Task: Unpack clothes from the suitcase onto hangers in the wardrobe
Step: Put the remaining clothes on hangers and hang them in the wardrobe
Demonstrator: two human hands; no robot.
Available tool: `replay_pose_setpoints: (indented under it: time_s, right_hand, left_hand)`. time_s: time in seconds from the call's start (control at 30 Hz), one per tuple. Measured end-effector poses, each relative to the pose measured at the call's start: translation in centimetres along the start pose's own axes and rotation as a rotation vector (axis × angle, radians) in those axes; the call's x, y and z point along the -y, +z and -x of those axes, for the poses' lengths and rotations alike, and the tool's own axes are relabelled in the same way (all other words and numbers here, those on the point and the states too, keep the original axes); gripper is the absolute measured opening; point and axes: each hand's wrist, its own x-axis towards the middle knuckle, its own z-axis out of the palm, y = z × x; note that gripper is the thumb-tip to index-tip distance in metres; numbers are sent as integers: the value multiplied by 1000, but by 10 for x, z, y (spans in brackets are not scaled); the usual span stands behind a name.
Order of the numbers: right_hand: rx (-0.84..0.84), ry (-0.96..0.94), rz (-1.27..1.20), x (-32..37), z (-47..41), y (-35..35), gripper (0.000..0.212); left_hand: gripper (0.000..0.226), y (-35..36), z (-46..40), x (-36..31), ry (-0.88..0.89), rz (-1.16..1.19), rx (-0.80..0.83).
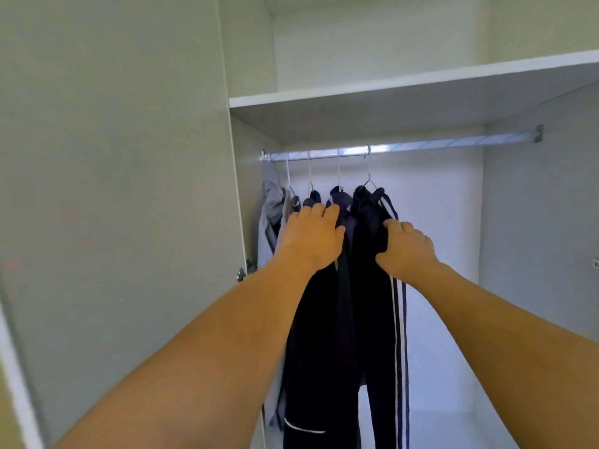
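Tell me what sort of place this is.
Likely a bedroom's built-in wardrobe: a metal hanging rail under a white shelf, wire hangers carrying dark striped track pants, and an open door at left.

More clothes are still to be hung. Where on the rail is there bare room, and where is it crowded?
Free: the rail from the striped trousers to its right bracket. Crowded: its left end, where the hangers hang close and both hands, left hand and right hand, work among the dark clothes.
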Motion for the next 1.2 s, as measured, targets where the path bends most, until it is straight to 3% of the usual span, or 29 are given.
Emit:
replay_pose_setpoints:
  time_s: [0.23,0.37,0.53,0.67,0.87,1.2]
  right_hand:
    - [4,-202,-81,80,116,-61,74]
    - [-78,-334,-149,134,153,-118,69]
    - [-178,-412,-209,200,190,-167,71]
    - [-287,-495,-269,254,218,-183,76]
    - [-356,-708,-352,351,276,-167,77]
    - [-66,-896,-371,481,339,-58,79]
  left_hand:
    - [53,-121,126,26,-59,-128,-6]
    - [52,-210,156,41,-64,-260,-100]
    - [61,-296,207,71,-22,-599,-160]
    - [62,-351,257,107,-99,-705,-190]
    - [64,-404,340,179,-326,-751,-172]
    - [70,-375,468,299,-607,-727,10]
